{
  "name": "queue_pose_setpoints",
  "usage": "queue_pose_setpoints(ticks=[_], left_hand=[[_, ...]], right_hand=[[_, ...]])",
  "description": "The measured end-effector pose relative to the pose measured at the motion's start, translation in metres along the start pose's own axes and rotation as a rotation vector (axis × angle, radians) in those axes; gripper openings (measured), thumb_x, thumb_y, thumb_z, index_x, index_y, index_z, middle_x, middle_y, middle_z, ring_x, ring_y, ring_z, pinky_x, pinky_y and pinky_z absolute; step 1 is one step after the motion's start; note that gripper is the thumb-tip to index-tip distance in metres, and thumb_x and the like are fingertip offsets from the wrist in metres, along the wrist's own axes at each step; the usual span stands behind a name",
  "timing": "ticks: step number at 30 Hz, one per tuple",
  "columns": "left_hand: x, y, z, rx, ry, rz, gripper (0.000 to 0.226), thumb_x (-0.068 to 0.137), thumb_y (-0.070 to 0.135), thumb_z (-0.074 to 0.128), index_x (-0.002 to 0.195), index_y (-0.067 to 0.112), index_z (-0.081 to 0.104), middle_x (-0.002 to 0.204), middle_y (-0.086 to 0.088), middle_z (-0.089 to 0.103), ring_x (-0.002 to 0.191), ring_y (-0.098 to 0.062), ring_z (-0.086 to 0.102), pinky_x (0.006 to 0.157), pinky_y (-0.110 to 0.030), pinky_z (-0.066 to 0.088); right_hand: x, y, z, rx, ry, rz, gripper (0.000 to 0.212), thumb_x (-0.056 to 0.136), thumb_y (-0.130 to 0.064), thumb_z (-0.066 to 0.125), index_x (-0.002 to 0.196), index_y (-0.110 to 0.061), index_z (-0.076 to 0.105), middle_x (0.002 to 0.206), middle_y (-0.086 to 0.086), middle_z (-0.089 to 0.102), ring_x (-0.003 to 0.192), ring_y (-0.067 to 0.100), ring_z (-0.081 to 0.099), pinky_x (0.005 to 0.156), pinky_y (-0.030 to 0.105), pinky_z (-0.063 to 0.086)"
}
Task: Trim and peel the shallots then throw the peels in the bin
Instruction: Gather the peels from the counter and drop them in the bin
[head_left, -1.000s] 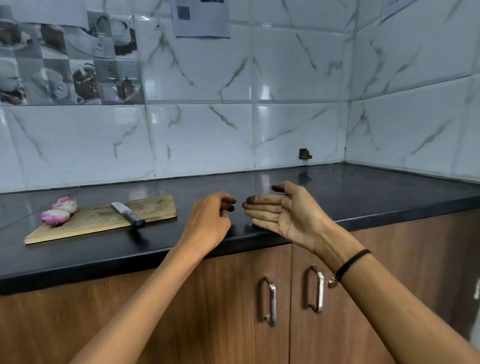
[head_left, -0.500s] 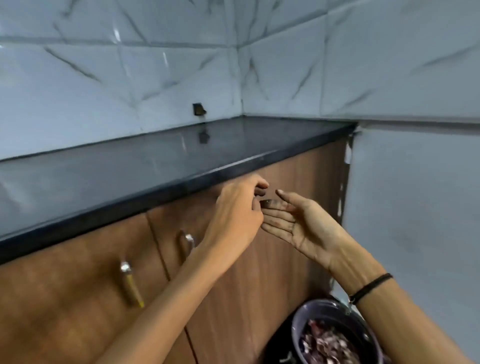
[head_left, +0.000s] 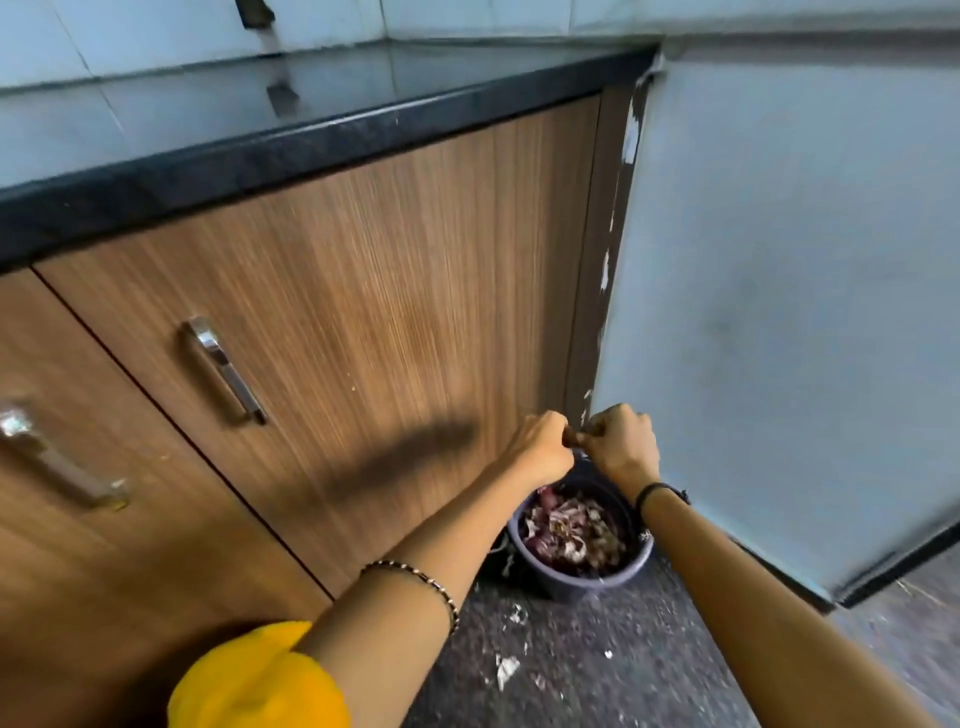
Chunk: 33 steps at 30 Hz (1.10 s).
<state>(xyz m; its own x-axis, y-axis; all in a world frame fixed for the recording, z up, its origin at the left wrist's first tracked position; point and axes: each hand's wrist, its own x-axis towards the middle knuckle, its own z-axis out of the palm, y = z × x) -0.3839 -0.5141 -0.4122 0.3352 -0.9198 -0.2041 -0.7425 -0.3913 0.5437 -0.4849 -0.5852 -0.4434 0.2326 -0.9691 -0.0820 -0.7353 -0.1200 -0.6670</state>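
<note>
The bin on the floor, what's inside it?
Inside the bin is a heap of purple and whitish peels. The left hand and right hand above it cover its far edge, and anything under the heap is hidden.

Bin (head_left: 571, 584) rim partly hidden behind right hand (head_left: 621, 441)

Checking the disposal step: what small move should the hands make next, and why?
Probably open the fingers and let it drop: the left hand and right hand, fingers curled, seem to pinch a brown scrap above the bin, which holds peels.
</note>
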Motion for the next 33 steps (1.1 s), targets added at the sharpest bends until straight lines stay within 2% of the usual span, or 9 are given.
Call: queue_pose_setpoints(ticks=[2,6,9,13,19,22,25,30,33], left_hand=[[0.005,-0.009,0.011,0.007,-0.031,-0.011,0.028,0.086,-0.003,0.053,0.108,0.007,0.066,0.115,-0.016,0.066,0.107,-0.033,0.063,0.084,-0.042,0.054],[0.006,-0.021,0.017,0.018,0.028,-0.042,0.036,0.088,-0.002,0.056,0.123,0.007,0.053,0.121,-0.012,0.058,0.11,-0.032,0.06,0.087,-0.041,0.051],[0.003,-0.028,0.011,0.047,0.045,-0.05,0.031,0.087,0.0,0.056,0.116,0.009,0.053,0.114,-0.012,0.062,0.103,-0.031,0.062,0.086,-0.045,0.054],[-0.008,-0.037,-0.006,0.099,0.063,-0.047,0.031,0.085,0.003,0.055,0.115,0.011,0.055,0.117,-0.009,0.065,0.106,-0.03,0.063,0.089,-0.046,0.054],[-0.04,-0.038,-0.05,0.12,0.183,0.009,0.027,0.087,0.009,0.057,0.113,0.017,0.058,0.115,-0.005,0.068,0.106,-0.027,0.064,0.086,-0.044,0.055],[-0.066,-0.033,-0.08,0.137,0.269,0.055,0.029,0.09,0.01,0.056,0.118,0.02,0.057,0.117,0.0,0.067,0.109,-0.023,0.063,0.087,-0.041,0.055],[-0.097,-0.025,-0.112,0.137,0.356,0.108,0.032,0.094,0.009,0.056,0.125,0.018,0.057,0.124,0.0,0.065,0.112,-0.022,0.062,0.088,-0.038,0.053],[-0.158,-0.009,-0.169,0.175,0.549,0.173,0.021,0.094,0.007,0.056,0.114,0.012,0.057,0.117,-0.006,0.066,0.103,-0.026,0.064,0.081,-0.041,0.055],[-0.197,-0.01,-0.204,0.215,0.716,0.181,0.022,0.095,0.01,0.058,0.117,0.014,0.055,0.115,-0.006,0.066,0.101,-0.025,0.066,0.081,-0.042,0.057]], right_hand=[[0.0,0.008,0.005,-0.064,-0.021,-0.036,0.017,0.084,-0.005,0.064,0.077,-0.016,0.076,0.085,0.016,0.07,0.081,0.04,0.065,0.07,0.037,0.055],[0.001,0.011,0.01,-0.132,-0.068,-0.108,0.016,0.087,-0.001,0.06,0.091,-0.007,0.074,0.095,0.02,0.07,0.089,0.041,0.067,0.076,0.042,0.057],[-0.003,0.004,0.009,-0.196,-0.123,-0.158,0.027,0.082,0.002,0.061,0.104,-0.008,0.073,0.109,0.019,0.068,0.102,0.042,0.065,0.082,0.044,0.056],[-0.015,-0.013,0.003,-0.153,-0.133,-0.175,0.014,0.088,-0.017,0.066,0.099,-0.02,0.073,0.098,0.011,0.071,0.095,0.037,0.066,0.079,0.042,0.056],[-0.037,-0.051,-0.014,-0.049,-0.087,-0.301,0.005,0.091,-0.028,0.066,0.087,-0.025,0.069,0.086,0.003,0.07,0.092,0.031,0.064,0.076,0.039,0.054],[-0.053,-0.078,-0.027,0.038,-0.073,-0.361,0.01,0.088,-0.034,0.066,0.081,-0.027,0.066,0.069,-0.007,0.071,0.076,0.022,0.071,0.075,0.041,0.059],[-0.072,-0.11,-0.042,0.111,-0.055,-0.481,0.013,0.086,-0.038,0.063,0.081,-0.028,0.069,0.064,-0.009,0.072,0.065,0.016,0.071,0.07,0.046,0.061],[-0.119,-0.176,-0.071,0.194,0.012,-0.715,0.009,0.093,-0.028,0.064,0.086,-0.028,0.071,0.067,-0.01,0.072,0.058,0.006,0.07,0.064,0.043,0.062],[-0.152,-0.221,-0.086,0.243,0.047,-0.838,0.012,0.095,-0.023,0.064,0.087,-0.026,0.072,0.067,-0.009,0.073,0.057,0.002,0.07,0.062,0.041,0.062]])
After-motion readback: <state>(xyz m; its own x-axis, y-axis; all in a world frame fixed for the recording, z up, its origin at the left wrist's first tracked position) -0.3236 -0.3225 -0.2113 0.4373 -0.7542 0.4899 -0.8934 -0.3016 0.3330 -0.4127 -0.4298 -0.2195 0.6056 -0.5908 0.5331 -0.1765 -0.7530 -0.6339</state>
